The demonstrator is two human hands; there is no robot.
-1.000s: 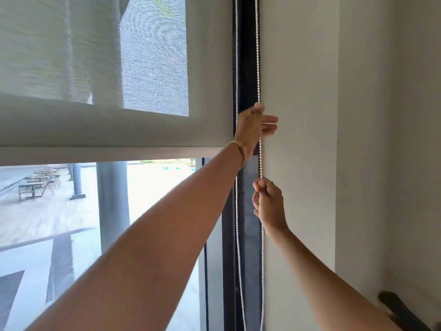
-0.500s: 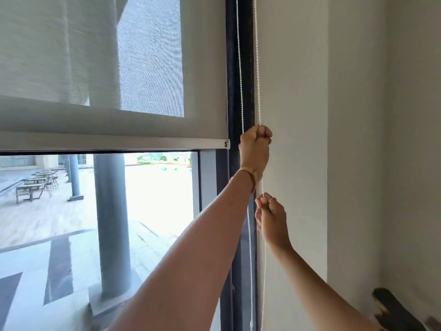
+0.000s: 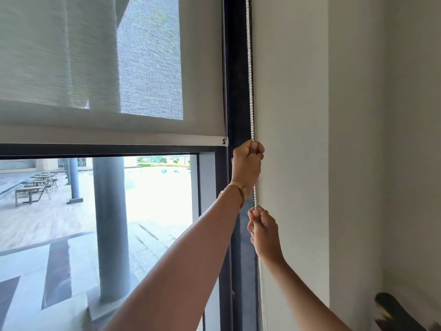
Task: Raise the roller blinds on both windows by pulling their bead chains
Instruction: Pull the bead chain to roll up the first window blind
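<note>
A grey roller blind [image 3: 95, 68] covers the upper half of the window, and its bottom bar [image 3: 114, 139] hangs level with the dark crossbar of the frame. A white bead chain [image 3: 250, 80] runs down along the dark window frame at the right. My left hand [image 3: 247, 166], with a gold bangle on the wrist, is closed on the chain just below the bar's right end. My right hand [image 3: 263, 231], wearing a ring, grips the same chain a little lower. Below it the chain continues down and out of view.
A white wall [image 3: 293, 139] stands right of the chain, with a corner further right. A dark object [image 3: 396, 311] pokes in at the bottom right. Through the glass I see a round column [image 3: 111, 223] and outdoor tables.
My left hand went from open fingers on the chain to a closed fist, and both hands moved down with it. The blind's bottom bar now sits higher against the frame.
</note>
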